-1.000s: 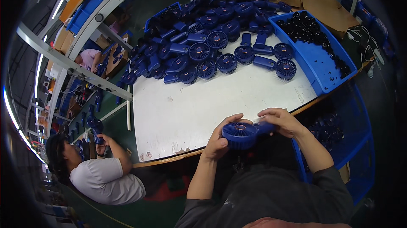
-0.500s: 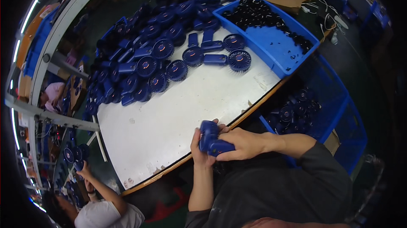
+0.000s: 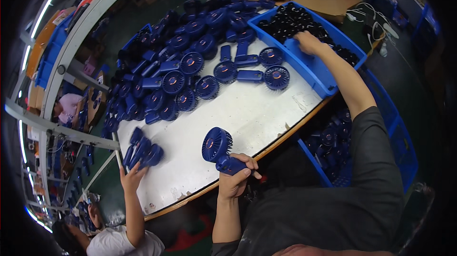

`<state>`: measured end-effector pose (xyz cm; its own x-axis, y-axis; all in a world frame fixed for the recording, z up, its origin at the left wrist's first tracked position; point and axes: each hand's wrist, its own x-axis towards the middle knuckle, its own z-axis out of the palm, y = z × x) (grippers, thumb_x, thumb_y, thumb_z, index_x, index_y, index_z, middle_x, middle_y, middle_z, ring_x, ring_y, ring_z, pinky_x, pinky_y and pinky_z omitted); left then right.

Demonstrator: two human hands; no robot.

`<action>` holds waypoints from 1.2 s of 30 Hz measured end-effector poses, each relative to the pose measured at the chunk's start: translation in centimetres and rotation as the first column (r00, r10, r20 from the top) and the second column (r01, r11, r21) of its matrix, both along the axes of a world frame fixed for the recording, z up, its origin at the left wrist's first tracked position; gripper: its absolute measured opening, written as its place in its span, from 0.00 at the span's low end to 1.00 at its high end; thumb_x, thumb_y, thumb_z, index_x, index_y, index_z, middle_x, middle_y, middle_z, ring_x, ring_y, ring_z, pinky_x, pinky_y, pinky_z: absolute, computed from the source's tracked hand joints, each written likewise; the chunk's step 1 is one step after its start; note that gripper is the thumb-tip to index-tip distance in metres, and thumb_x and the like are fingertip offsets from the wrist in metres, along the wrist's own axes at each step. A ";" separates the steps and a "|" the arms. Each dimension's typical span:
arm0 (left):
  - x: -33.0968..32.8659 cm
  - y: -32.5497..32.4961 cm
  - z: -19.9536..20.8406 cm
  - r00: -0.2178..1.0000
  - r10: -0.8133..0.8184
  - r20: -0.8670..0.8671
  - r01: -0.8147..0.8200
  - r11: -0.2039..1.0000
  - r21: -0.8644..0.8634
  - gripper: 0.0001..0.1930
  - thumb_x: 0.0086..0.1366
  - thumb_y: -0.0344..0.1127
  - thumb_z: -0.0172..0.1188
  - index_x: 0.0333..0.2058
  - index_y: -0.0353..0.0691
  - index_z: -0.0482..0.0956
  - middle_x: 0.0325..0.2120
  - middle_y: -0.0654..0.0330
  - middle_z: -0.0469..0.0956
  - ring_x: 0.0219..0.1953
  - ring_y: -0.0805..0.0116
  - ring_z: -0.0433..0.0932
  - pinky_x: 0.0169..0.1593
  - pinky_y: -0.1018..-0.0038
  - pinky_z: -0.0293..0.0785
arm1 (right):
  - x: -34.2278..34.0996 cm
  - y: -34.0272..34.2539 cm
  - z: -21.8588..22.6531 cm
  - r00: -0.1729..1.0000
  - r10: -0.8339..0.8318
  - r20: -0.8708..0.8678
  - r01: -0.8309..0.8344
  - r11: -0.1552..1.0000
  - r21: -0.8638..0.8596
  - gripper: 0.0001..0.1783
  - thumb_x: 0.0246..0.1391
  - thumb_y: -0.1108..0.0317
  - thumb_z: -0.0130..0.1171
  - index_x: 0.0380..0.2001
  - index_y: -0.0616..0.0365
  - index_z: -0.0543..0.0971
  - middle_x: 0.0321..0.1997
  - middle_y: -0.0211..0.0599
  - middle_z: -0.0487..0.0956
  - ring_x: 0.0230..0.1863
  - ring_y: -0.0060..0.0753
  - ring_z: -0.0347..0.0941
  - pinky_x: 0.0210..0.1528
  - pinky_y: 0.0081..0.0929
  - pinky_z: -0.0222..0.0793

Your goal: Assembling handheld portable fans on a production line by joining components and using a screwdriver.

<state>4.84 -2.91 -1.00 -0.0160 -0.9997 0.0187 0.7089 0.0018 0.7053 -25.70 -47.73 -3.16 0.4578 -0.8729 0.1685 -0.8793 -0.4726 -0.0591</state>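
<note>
A fan (image 3: pixel 216 145) is held by the left hand (image 3: pixel 234 182). Over the upper-right tray (image 3: pixel 318 69) of black parts (image 3: pixel 284 23), the right hand (image 3: pixel 307 41) is placed, grip unclear.

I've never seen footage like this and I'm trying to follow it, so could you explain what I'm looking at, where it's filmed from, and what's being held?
There's no machine here, just a person's bare hands. The camera is worn on the head and looks down; its fisheye lens bends straight edges. The left hand holds a blue handheld fan by its handle. The right hand is in a blue tray of small black parts; I can't tell whether it grips one. On the white table lies a heap of similar fans. At left, a co-worker's hand is at a cluster of fans.
</note>
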 end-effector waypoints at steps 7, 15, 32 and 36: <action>1.6 0.4 -0.3 0.959 0.113 0.260 -0.167 0.967 0.194 0.13 0.58 0.22 0.63 0.41 0.29 0.72 0.30 0.52 0.77 0.32 0.62 0.80 0.31 0.70 0.84 | -2.5 -1.8 0.0 0.952 0.034 0.304 -0.012 0.997 -0.076 0.10 0.46 0.79 0.56 0.34 0.62 0.80 0.29 0.42 0.81 0.32 0.46 0.79 0.37 0.38 0.74; -0.1 -1.3 1.2 0.889 0.262 0.374 -0.315 0.945 0.087 0.22 0.64 0.28 0.62 0.53 0.25 0.68 0.43 0.51 0.78 0.33 0.69 0.80 0.36 0.76 0.80 | 13.8 31.2 6.7 0.560 -0.306 0.770 -0.794 0.068 0.604 0.06 0.57 0.76 0.60 0.38 0.61 0.78 0.34 0.30 0.79 0.37 0.17 0.75 0.41 0.17 0.71; 1.2 1.8 -0.8 0.996 -0.008 0.094 0.001 0.997 0.080 0.34 0.69 0.64 0.46 0.54 0.35 0.67 0.40 0.52 0.76 0.35 0.64 0.80 0.23 0.75 0.80 | 18.9 32.7 7.4 0.361 0.691 0.627 -0.834 0.540 -0.115 0.18 0.51 0.71 0.64 0.47 0.60 0.79 0.40 0.44 0.77 0.40 0.45 0.75 0.42 0.36 0.74; -1.2 -0.2 1.9 0.937 0.350 0.001 -0.329 0.879 0.346 0.30 0.73 0.60 0.38 0.54 0.38 0.69 0.48 0.53 0.75 0.51 0.61 0.76 0.53 0.61 0.76 | 18.1 34.6 6.6 0.500 0.687 0.528 -0.779 0.622 -0.072 0.31 0.47 0.61 0.67 0.55 0.58 0.73 0.48 0.46 0.73 0.50 0.49 0.69 0.53 0.43 0.68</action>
